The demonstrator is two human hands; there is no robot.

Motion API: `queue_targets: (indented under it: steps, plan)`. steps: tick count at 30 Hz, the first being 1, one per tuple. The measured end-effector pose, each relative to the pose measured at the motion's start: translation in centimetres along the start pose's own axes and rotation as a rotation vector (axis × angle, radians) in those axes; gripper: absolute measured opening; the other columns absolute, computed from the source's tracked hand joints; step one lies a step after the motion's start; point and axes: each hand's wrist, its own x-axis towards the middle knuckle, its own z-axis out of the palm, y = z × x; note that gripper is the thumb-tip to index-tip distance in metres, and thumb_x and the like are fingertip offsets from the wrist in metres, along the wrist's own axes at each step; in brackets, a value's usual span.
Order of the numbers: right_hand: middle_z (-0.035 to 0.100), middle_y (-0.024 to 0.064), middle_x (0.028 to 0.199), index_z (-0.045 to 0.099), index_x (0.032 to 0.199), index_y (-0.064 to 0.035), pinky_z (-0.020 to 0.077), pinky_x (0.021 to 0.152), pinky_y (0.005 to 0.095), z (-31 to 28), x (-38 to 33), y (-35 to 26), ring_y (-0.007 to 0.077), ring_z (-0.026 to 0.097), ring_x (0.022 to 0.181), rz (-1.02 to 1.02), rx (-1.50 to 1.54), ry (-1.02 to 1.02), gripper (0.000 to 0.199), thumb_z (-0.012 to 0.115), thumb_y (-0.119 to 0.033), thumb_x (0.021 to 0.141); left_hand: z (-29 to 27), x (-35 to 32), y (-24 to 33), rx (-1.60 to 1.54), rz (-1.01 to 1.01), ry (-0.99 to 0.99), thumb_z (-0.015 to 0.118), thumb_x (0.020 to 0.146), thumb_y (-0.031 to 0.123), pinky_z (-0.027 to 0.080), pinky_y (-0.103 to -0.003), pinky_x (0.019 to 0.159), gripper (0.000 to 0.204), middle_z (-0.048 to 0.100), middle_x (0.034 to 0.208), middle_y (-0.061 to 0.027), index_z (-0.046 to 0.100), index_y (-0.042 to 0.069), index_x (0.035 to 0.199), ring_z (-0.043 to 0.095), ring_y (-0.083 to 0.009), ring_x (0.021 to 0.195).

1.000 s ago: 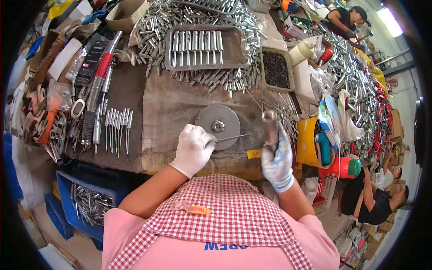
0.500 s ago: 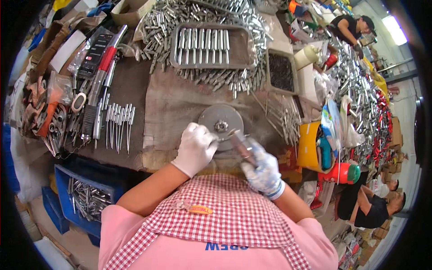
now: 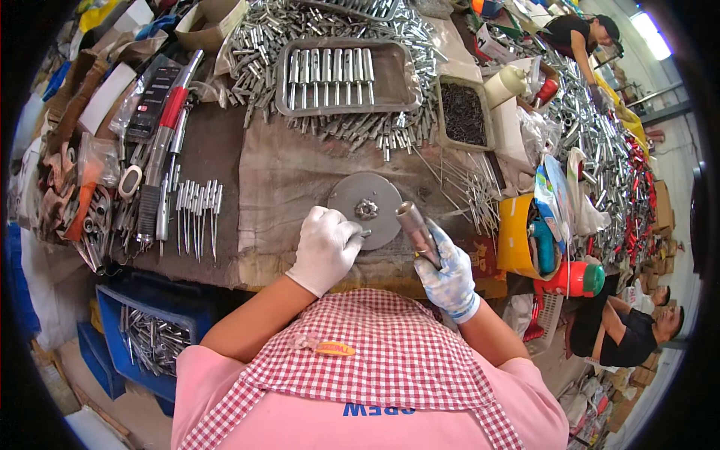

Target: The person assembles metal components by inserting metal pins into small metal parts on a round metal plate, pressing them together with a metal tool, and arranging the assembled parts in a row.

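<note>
My left hand [image 3: 324, 251], in a white glove, is closed with thumb and fingers pinched together at the near left edge of a grey round metal disc [image 3: 386, 199]. A small metal piece [image 3: 365, 233] pokes out from its fingertips; the rest is hidden. On the middle of the disc sits a little cluster of shiny metal [image 3: 366, 209]. My right hand [image 3: 450, 279], in a white and blue glove, is wrapped round a thick metal tube [image 3: 417, 232]. The tube tilts up and left, its open end just right of the disc.
Behind the disc, a grey tray [image 3: 409, 82] holds a row of metal rods amid heaped metal parts. Thin rods [image 3: 461, 187] and a tub of dark pins [image 3: 463, 112] lie right. More rods [image 3: 199, 202] line the left; a blue bin [image 3: 112, 300] stands below. A co-worker [image 3: 577, 37] is far right.
My right hand has swung the metal tube away from my left hand, slightly right, and it is no longer blurred. My left hand stays at the disc with its small piece.
</note>
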Motion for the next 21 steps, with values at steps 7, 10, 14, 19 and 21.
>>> queue_targets:
  steps: [7,10,14,19,21]
  plan:
    - [0.067,0.0144,0.092,0.062,0.123,-0.0024,0.0528,0.073,0.0431,-2.3,-3.2,3.3,0.0348,0.065,0.081,0.076,-0.407,0.085,0.055,0.077,-0.008,0.071,0.0,0.4,0.3,-0.003,0.013,-0.021,0.077,0.070,0.008,0.048,-0.038,0.074,0.011,0.062,0.078,-0.0059,0.071,0.007,0.079,0.056,-0.0273,0.084]
    - [0.065,0.0133,0.093,0.063,0.121,-0.0040,0.0495,0.081,0.0458,-4.2,-3.8,3.0,0.0352,0.062,0.088,0.081,-0.680,-0.039,0.052,0.076,-0.013,0.071,-0.1,0.5,0.7,0.043,0.026,-0.028,0.077,0.069,0.010,0.048,-0.040,0.076,0.014,0.062,0.081,-0.0061,0.071,0.008,0.081,0.056,-0.0277,0.086]
    - [0.062,0.0135,0.104,0.066,0.115,-0.0053,0.0474,0.087,0.0459,-5.0,-2.6,3.2,0.0348,0.057,0.101,0.185,-0.626,-0.165,0.050,0.077,-0.027,0.072,-0.4,0.8,1.5,0.144,0.062,-0.054,0.077,0.067,0.012,0.047,-0.042,0.079,0.025,0.061,0.087,-0.0062,0.071,0.008,0.091,0.056,-0.0289,0.090]
    - [0.066,0.0200,0.104,0.067,0.113,-0.0018,0.0516,0.088,0.0407,-6.1,2.7,4.7,0.0367,0.062,0.099,0.048,-0.632,0.199,0.042,0.076,-0.020,0.077,0.1,1.6,1.9,0.134,0.126,-0.077,0.075,0.069,0.010,0.047,-0.042,0.077,0.016,0.062,0.083,-0.0054,0.071,0.009,0.085,0.057,-0.0283,0.087]
    - [0.066,0.0164,0.099,0.069,0.102,-0.0059,0.0546,0.082,0.0384,-6.1,5.5,6.2,0.0327,0.066,0.094,0.151,-1.051,0.211,0.025,0.070,-0.020,0.080,0.8,1.3,1.7,0.124,0.140,-0.047,0.074,0.069,0.011,0.047,-0.041,0.073,0.013,0.062,0.081,-0.0041,0.072,0.011,0.082,0.057,-0.0266,0.084]
